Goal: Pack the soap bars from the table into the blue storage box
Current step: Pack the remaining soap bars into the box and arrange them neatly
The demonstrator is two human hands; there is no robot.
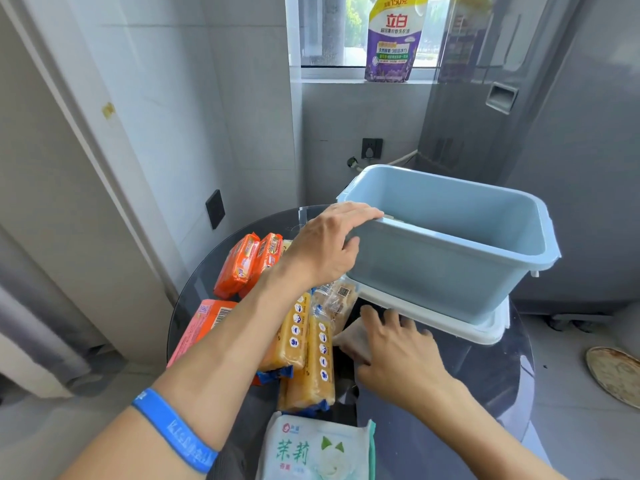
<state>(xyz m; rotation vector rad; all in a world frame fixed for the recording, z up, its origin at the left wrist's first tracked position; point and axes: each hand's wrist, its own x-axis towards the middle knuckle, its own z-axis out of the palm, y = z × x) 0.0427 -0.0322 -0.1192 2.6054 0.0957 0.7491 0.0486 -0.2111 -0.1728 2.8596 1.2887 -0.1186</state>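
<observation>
From the head view, the left hand point(329, 247) is gripping the near left corner of the blue storage box point(446, 244), its fingers point(360, 213) curled over the rim and the thumb pressing the outer wall. The box is sitting on its white lid point(450, 322), tilted a little toward the right, and no soap is showing inside it. The right hand point(398, 348) is lying low over the dark glass counter point(485, 368), fingers spread and fairly straight, touching a pale wrapped packet point(353, 336) just in front of the lid; whether it is actually pinching that packet I cannot tell.

The soap bars are lying to the left of the box: orange-wrapped bars point(239, 265) at the back, a pink-orange pack point(201, 327) partly under the forearm, and yellow bars point(311, 355) in clear wrap nearer the body. A pack of wipes point(318, 448) is lying closest, and a detergent pouch point(394, 36) is standing on the windowsill.

The likely trouble is the box itself: resting on a loose lid on smooth glass, it could slide or tip if the left hand is pulling unevenly. The left forearm is also crossing over the soap pile, so sweeping it back could be knocking bars off the round counter edge. The slick wrappers may slip from a loose grasp.
</observation>
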